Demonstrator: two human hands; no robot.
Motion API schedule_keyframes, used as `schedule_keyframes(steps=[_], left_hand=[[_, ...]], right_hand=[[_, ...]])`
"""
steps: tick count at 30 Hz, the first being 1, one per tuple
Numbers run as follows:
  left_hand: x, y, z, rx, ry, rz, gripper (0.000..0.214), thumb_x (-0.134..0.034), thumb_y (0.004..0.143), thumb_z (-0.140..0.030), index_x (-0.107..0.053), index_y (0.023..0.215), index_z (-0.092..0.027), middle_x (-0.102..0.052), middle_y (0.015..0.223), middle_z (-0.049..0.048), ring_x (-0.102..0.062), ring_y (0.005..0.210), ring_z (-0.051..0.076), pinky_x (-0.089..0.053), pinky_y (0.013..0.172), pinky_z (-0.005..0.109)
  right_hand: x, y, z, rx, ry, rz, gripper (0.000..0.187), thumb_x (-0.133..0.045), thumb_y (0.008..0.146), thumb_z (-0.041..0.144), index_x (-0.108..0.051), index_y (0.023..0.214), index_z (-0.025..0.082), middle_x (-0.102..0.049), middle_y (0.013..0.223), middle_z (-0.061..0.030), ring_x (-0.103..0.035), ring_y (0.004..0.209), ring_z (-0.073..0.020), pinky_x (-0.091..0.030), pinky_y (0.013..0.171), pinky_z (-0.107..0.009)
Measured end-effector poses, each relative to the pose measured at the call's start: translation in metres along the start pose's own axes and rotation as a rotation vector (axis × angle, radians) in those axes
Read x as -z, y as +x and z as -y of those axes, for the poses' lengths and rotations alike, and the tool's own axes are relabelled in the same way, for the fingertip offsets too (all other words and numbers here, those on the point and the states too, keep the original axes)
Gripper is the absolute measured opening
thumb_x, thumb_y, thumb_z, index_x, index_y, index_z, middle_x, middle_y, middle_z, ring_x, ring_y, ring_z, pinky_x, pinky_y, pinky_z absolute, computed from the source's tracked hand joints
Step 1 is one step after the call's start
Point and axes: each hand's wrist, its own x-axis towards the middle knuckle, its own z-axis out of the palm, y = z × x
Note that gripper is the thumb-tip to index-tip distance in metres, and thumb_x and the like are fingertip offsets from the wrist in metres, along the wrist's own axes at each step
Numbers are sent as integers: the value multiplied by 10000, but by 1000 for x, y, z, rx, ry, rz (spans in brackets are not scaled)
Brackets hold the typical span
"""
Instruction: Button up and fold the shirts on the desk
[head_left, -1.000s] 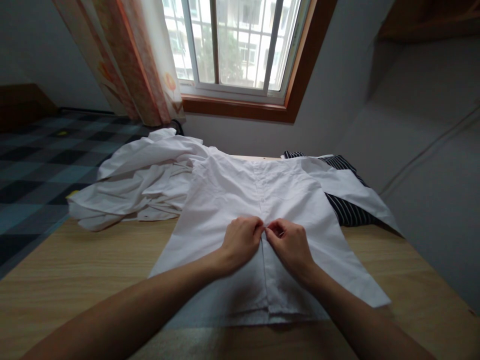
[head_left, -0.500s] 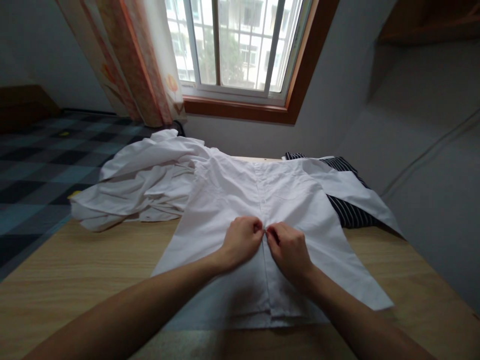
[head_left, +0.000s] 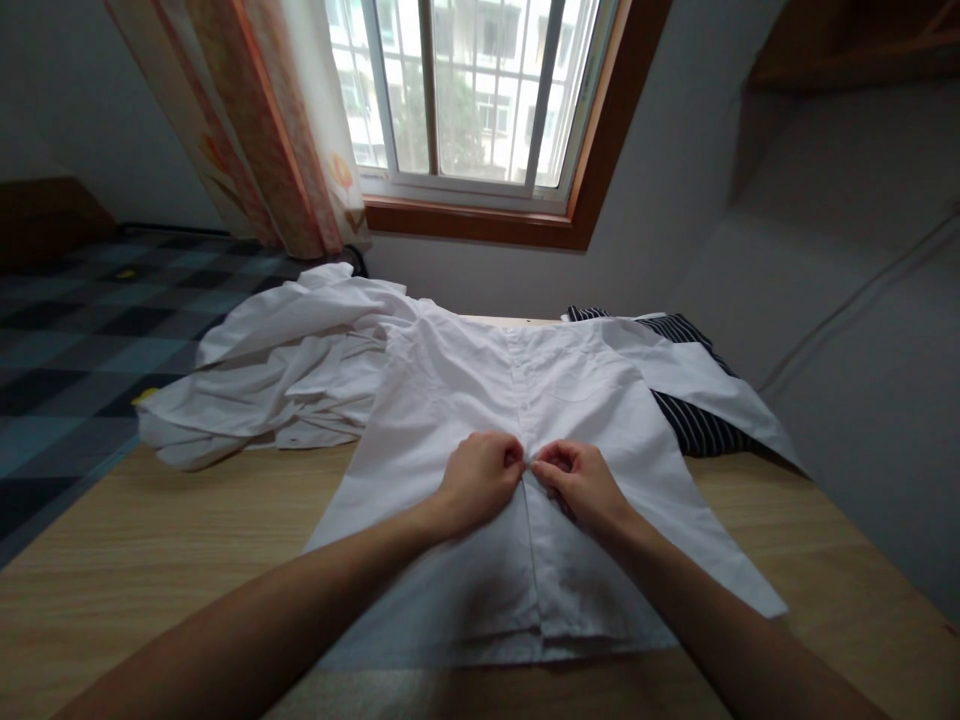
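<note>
A white shirt (head_left: 442, 400) lies spread flat, front up, on a wooden table (head_left: 172, 540). Its hem points toward me and its collar toward the window. My left hand (head_left: 480, 478) and my right hand (head_left: 581, 482) meet at the shirt's front placket, about halfway down. Both are closed in a pinch on the two edges of the placket, fingertips touching. Whatever lies between the fingertips is too small to see. Below my hands the placket lies slightly parted.
A pile of crumpled white cloth (head_left: 277, 370) lies at the table's back left. A dark striped garment (head_left: 694, 420) sits under the shirt's right sleeve. A bed with a checked cover (head_left: 67, 350) stands left. A window (head_left: 465, 90) and a curtain (head_left: 262, 120) are behind.
My hands stay at the same spot on the placket; the fingers shift slightly. The view has moved a little.
</note>
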Motion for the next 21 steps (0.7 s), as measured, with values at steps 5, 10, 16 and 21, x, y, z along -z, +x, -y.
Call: schedule_keyframes(steps=[5,10,16,21], left_hand=[[1,1,1,-11,109,-71,142,-608,825,-300,-680,885,-193,-694,798,31,-612,725,184,-400,651,272],[28,-14,11,-173,170,-60,212,-557,884,-331,-650,1018,-196,-693,992,62,-630,885,204,-452,801,305],[66,-79,61,-402,237,284,562,-617,815,-564,-559,1329,-346,-462,1476,37,-375,1365,307,-223,1144,461],[73,-127,85,-350,330,270,709,-573,810,-638,-349,1455,-448,-339,1547,-5,-272,1431,335,-159,1157,524]], right_hand=[[14,4,12,167,-302,-238,182,-608,780,357,-650,744,184,-662,635,-31,-577,545,-159,-440,539,-269],[51,-6,16,393,-493,-214,271,-591,834,401,-672,981,187,-705,1002,-97,-655,892,-229,-522,776,-353],[118,-60,-44,601,-997,-5,625,-595,852,512,-466,1423,292,-442,1489,-89,-384,1375,-309,-339,1097,-500],[144,-104,-76,684,-1197,0,762,-549,860,529,-242,1530,334,-398,1511,-55,-422,1352,-312,-381,1058,-475]])
